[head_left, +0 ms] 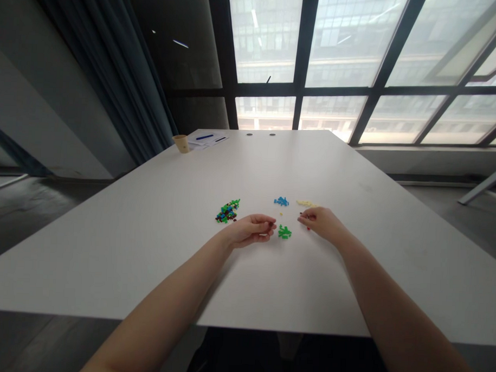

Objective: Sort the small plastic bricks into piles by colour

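My left hand (252, 230) is closed in a pinch, with a small dark reddish-brown plastic piece (271, 224) at its fingertips. Just right of those fingertips lies a little heap of green pieces (284, 232). My right hand (319, 220) is low over the table, its fingers pinched together; what they hold, if anything, is too small to make out. A bit of a red piece (309, 228) shows beneath it. Behind it are pale yellow pieces (305, 202), partly covered by the hand. Blue pieces (281, 201) form a heap farther back. One yellow piece (281, 214) sits between the hands.
A mixed pile of small coloured pieces (226, 212) lies left of my left hand. On the white table (273, 170), a paper cup (181, 144) stands at the far left edge beside papers (200, 143) and a blue pen (204, 137). Windows rise beyond the far edge.
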Available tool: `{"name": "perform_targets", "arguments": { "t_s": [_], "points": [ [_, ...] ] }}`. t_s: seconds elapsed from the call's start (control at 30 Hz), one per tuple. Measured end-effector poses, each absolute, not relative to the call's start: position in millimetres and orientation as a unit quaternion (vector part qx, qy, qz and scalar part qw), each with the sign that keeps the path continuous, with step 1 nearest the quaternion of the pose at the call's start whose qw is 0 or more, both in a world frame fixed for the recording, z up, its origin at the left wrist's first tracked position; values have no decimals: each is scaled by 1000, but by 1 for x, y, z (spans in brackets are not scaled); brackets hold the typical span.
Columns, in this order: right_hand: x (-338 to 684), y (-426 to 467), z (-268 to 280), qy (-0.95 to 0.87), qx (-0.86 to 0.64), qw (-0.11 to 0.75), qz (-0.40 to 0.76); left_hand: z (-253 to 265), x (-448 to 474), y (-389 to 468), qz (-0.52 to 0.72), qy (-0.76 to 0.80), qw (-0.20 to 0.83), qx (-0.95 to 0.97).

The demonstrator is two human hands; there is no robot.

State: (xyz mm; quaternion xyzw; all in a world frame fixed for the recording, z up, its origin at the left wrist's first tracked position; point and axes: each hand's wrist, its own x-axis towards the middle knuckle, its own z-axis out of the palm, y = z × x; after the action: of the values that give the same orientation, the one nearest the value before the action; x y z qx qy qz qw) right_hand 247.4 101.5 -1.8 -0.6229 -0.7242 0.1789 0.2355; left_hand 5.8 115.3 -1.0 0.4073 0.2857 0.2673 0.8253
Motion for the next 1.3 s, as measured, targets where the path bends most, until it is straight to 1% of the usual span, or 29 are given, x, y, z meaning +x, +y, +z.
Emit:
{"name": "perform_targets", "arguments": {
  "t_s": [0.17, 0.37, 0.47, 0.63, 0.83, 1.0, 1.07, 1.13, 1.2, 1.3],
  "points": [
    [243, 99, 3, -734, -592, 277, 184, -2, 9, 114, 243, 271, 839, 404],
    [226, 91, 13, -773, -487, 385, 130, -2, 8, 113, 248, 271, 834, 412],
    [214, 84, 16, -789, -430, 423, 114, -2, 8, 113, 252, 281, 829, 412],
    [198, 75, 13, -812, -380, 430, 110, -5, 9, 115, 239, 283, 827, 423],
    [194, 76, 7, -819, -380, 414, 116, -10, 9, 117, 220, 271, 826, 443],
    [200, 82, 9, -807, -403, 417, 109, -8, 12, 118, 265, 300, 792, 461],
    [213, 88, 12, -796, -438, 405, 105, -4, 9, 120, 294, 343, 749, 485],
    [235, 95, 14, -771, -497, 386, 97, 2, 1, 125, 315, 401, 664, 546],
    [260, 102, 15, -741, -572, 343, 76, 6, -11, 132, 321, 471, 518, 638],
    [291, 107, 13, -697, -677, 227, 65, 6, -32, 144, 278, 556, 251, 742]
  ]
}}
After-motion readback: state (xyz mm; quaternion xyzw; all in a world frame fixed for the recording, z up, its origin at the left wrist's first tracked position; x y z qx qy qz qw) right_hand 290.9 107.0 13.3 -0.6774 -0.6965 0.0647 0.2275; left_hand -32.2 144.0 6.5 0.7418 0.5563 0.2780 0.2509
